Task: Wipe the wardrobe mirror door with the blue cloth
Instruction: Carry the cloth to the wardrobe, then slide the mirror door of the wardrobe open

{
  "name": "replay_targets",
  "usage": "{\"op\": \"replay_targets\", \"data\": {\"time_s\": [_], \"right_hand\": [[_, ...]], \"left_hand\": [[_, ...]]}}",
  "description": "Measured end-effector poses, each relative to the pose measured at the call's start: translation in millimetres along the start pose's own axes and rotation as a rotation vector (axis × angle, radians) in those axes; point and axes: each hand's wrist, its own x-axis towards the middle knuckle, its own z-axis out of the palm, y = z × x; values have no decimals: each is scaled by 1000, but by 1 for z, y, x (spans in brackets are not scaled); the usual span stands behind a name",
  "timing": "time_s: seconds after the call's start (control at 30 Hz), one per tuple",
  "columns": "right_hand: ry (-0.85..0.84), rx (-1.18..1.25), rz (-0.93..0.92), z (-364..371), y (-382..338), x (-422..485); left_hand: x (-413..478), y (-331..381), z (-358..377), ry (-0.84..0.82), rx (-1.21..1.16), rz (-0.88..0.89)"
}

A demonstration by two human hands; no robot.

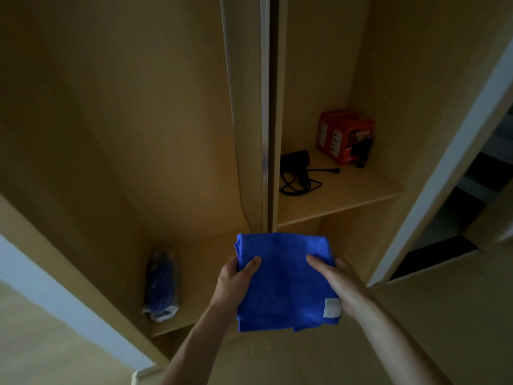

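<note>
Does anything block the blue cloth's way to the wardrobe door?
Nothing visible does. The left hand and right hand hold the folded blue cloth in open air before the open wardrobe; the door panel on the right is unobstructed. Its mirror face isn't clearly shown.

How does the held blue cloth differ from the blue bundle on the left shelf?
The blue cloth is bare and folded flat; the blue bundle seems wrapped in clear plastic. The left hand and right hand hold the cloth; the bundle lies on a shelf. Both are blue.
</note>
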Motion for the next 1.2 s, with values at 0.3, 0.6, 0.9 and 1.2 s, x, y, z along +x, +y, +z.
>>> {"op": "replay_targets", "data": {"time_s": [0.3, 0.6, 0.9, 1.2], "right_hand": [[-34, -60, -32, 6, -16, 22], [-61, -104, -118, 29, -47, 58], [23, -161, -183, 45, -60, 84], [-23, -288, -280, 53, -87, 93]], "left_hand": [[7, 13, -11, 43, -112, 22], [39, 40, -36, 96, -68, 165], [79, 80, -51, 191, 214, 397], [94, 94, -41, 118, 194, 486]]}}
